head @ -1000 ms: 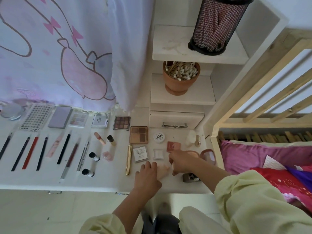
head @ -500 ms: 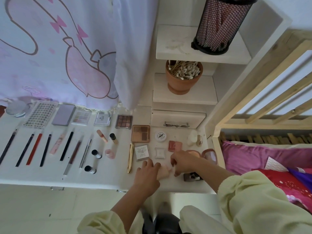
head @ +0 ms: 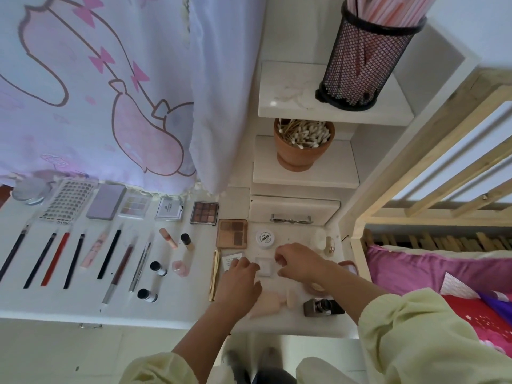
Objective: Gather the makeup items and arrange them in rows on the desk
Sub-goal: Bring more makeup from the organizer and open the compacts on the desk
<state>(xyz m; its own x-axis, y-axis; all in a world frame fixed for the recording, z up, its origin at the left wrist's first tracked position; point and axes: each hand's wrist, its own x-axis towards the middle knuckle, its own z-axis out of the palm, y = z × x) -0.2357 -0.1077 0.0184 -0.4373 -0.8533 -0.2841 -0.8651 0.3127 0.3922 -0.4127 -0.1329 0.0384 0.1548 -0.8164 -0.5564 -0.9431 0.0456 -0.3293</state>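
Note:
Makeup lies in rows on the white desk (head: 83,309): pencils (head: 52,259) at the left, palettes (head: 204,212) behind them. My left hand (head: 241,281) rests fingers-down on a white labelled box (head: 231,257), beside a gold tube (head: 214,275). My right hand (head: 300,263) is curled, fingertips down, just right of a small white square compact (head: 263,265) and in front of a round white jar (head: 264,237). It hides whatever is under it. Two beige sponges (head: 270,300) lie near the front edge, below both hands. A brown palette (head: 232,233) sits behind the left hand.
A dark bottle (head: 322,307) lies at the front right of the desk. A pot of cotton swabs (head: 303,145) and a mesh holder (head: 360,62) stand on shelves behind. A curtain (head: 110,92) hangs at the back left. A wooden bed frame (head: 415,167) borders the right.
Both hands left the sponges near the front edge and moved back to the row of small compacts. The pink square compact is now hidden under my right hand.

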